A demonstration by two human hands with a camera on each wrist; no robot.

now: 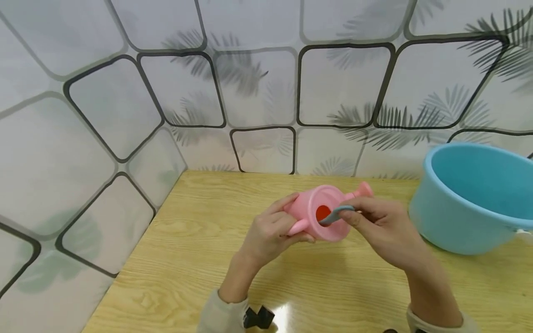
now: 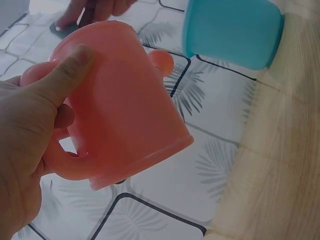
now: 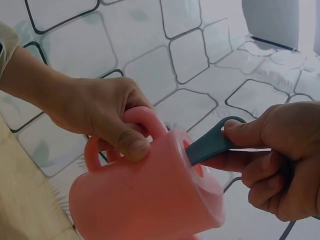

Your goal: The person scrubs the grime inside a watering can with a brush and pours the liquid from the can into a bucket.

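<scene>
Fingers busy: right hand (image 1: pixel 386 233) pinches a curved blue-grey tool (image 1: pixel 334 215), left hand (image 1: pixel 267 229) grips a pink plastic watering can (image 1: pixel 305 203); likely inserting at the opening (image 1: pixel 321 212), next needing steady aim.

I can't make out the far end of the grey-blue tool (image 1: pixel 334 215), hidden inside the pink watering can (image 1: pixel 309 207). The head view's right edge crops the blue tub (image 1: pixel 454 217). The left wrist view clips the left hand (image 2: pixel 25 135); the right wrist view clips the right hand (image 3: pixel 290 155).

Head view looks forward and down; both wrist views, nearer, share the pink watering can (image 2: pixel 122 102)
</scene>
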